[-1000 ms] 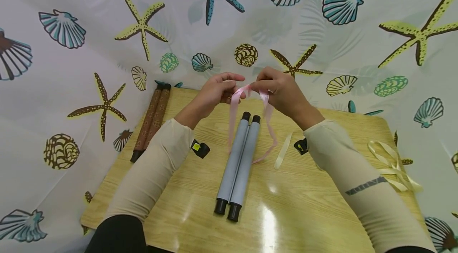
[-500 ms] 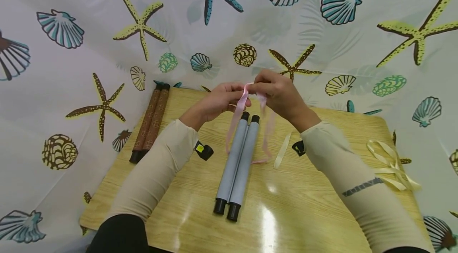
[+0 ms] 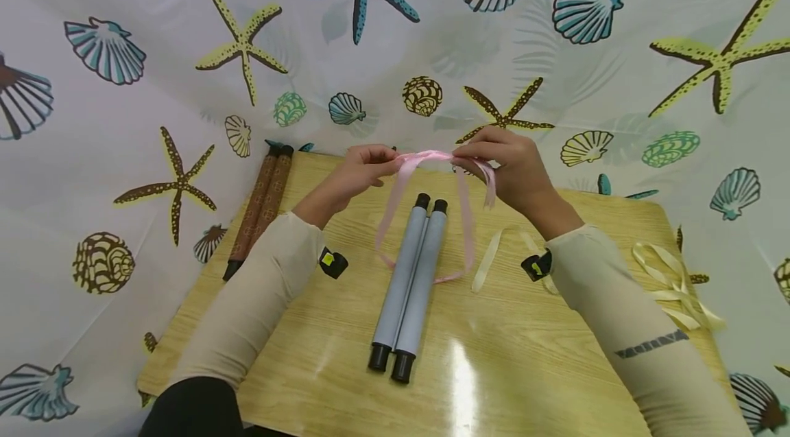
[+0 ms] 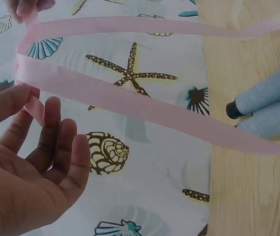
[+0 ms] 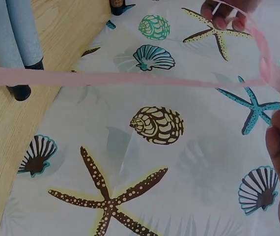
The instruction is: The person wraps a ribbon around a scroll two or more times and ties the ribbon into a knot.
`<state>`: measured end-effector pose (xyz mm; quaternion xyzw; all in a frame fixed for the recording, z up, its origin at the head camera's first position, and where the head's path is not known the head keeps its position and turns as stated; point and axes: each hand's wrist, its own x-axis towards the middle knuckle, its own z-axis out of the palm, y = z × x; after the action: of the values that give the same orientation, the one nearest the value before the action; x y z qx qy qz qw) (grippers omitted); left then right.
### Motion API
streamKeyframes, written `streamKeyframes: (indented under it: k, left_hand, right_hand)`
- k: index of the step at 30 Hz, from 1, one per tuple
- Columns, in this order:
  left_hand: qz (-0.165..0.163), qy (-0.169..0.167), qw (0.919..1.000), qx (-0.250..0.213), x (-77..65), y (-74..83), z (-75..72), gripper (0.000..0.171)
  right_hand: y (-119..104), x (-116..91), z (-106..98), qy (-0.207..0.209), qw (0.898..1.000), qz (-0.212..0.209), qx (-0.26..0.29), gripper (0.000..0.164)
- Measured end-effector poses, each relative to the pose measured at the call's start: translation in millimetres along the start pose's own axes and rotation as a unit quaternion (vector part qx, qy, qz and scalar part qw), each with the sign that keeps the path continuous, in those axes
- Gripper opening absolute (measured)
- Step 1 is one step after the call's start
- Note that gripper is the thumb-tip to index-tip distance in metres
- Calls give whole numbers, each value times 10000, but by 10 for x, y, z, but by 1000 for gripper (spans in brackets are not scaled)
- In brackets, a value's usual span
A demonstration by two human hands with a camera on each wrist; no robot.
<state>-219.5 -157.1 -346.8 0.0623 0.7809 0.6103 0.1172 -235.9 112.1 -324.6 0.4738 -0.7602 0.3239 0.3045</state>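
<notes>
A pink ribbon (image 3: 465, 217) runs under two grey-blue scroll rolls (image 3: 410, 279) with black end caps, and both its ends rise above their far tips. My left hand (image 3: 364, 173) pinches one end of it between thumb and forefinger; in the left wrist view the other fingers of the left hand (image 4: 42, 157) are loosely bent and a short tail pokes out past the pinch. My right hand (image 3: 503, 162) pinches the other end, with a tail hanging down beside its fingers. Between the hands the strands cross in a twisted, nearly level stretch.
Two brown patterned rolls (image 3: 262, 207) lie at the table's far left. A cream ribbon (image 3: 487, 262) lies right of the grey-blue rolls, and another loosely looped cream ribbon (image 3: 675, 282) is near the right edge. A shell-print cloth (image 3: 382, 66) hangs behind the wooden table (image 3: 524, 355).
The hands were close together at the ribbon; now they have drawn apart, left hand leftward and right hand rightward, and the crossed part of the ribbon is pulled out between them.
</notes>
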Motion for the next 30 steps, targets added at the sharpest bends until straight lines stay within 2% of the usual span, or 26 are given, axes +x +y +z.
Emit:
streamKeyframes:
  k: [5, 8, 12, 16, 25, 30]
  left_hand:
    - [-258, 360, 9988, 217, -32, -182, -186, 24]
    - [-381, 390, 9981, 287, -52, -246, -289, 26]
    - [-445, 462, 9973, 361, -71, -284, -406, 21]
    - [-517, 467, 9966, 445, -98, -319, -521, 24]
    - [-1011, 223, 9910, 853, -275, -432, -888, 36]
    - [-1195, 250, 9886, 885, -337, -543, -1054, 35]
  right_hand:
    - [57, -154, -154, -561, 9963, 638, 138, 12]
    - [88, -264, -269, -835, 9922, 922, 20, 15]
    - [127, -428, -424, -1036, 9884, 1099, -148, 16]
    - [131, -595, -567, -1301, 9824, 1329, -149, 16]
    - [92, -867, -891, -2174, 9509, 2205, 21, 12]
    - [121, -1023, -1031, -2552, 9198, 2971, 253, 5]
